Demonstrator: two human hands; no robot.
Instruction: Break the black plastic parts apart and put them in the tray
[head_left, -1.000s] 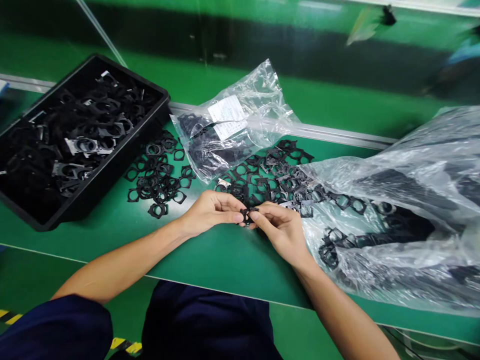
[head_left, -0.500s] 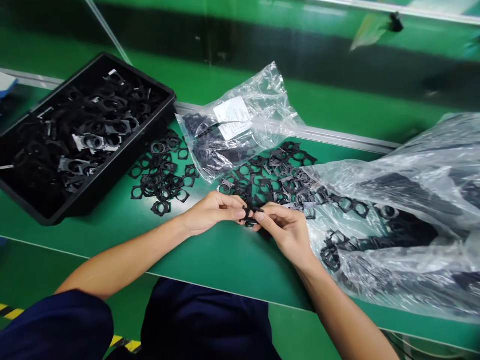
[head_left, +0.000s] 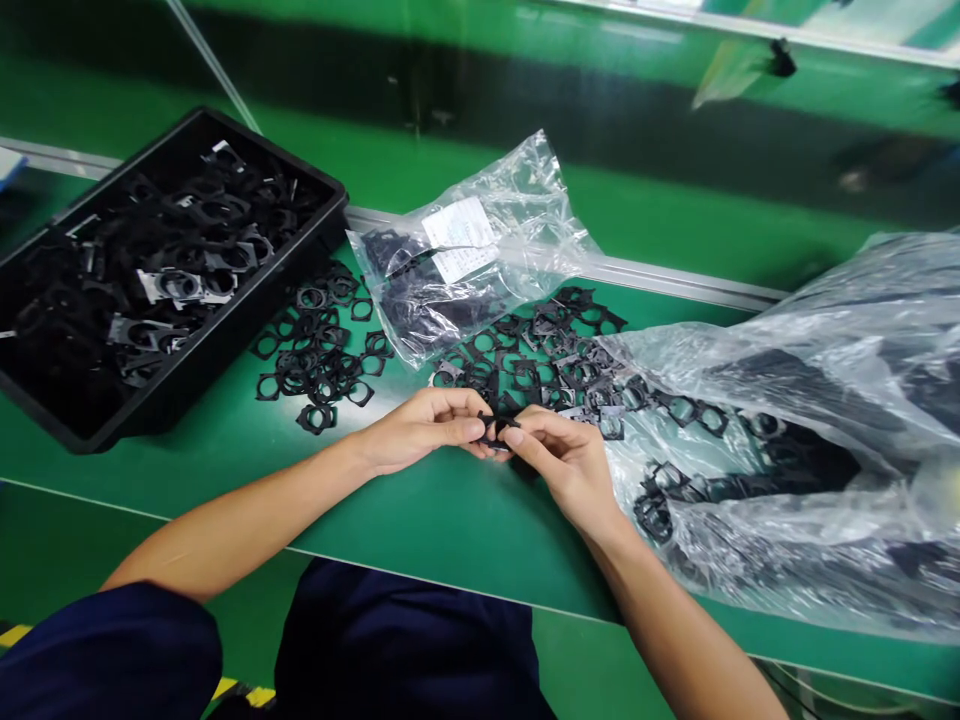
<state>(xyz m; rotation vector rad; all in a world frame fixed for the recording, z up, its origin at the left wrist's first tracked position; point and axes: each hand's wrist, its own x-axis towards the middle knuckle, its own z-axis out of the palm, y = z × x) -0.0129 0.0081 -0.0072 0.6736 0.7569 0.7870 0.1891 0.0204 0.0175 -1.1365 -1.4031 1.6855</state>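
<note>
My left hand (head_left: pixel 420 428) and my right hand (head_left: pixel 564 458) meet over the green table (head_left: pixel 420 520), fingertips pinched together on a small black plastic ring part (head_left: pixel 495 430). Both hands are closed on it. Just beyond the hands lies a spread of several loose black ring parts (head_left: pixel 540 350). A second loose cluster of ring parts (head_left: pixel 315 350) lies to the left of my left hand.
A black tray (head_left: pixel 225 330) holding several black and metal parts sits at the left. A small clear bag with a white label (head_left: pixel 469 260) lies behind the parts. A large clear bag of parts (head_left: pixel 810 430) covers the right side. A metal rail (head_left: pixel 675 280) runs along the back.
The hands stay together on the small part, with only slight finger shifts. The view has moved a little.
</note>
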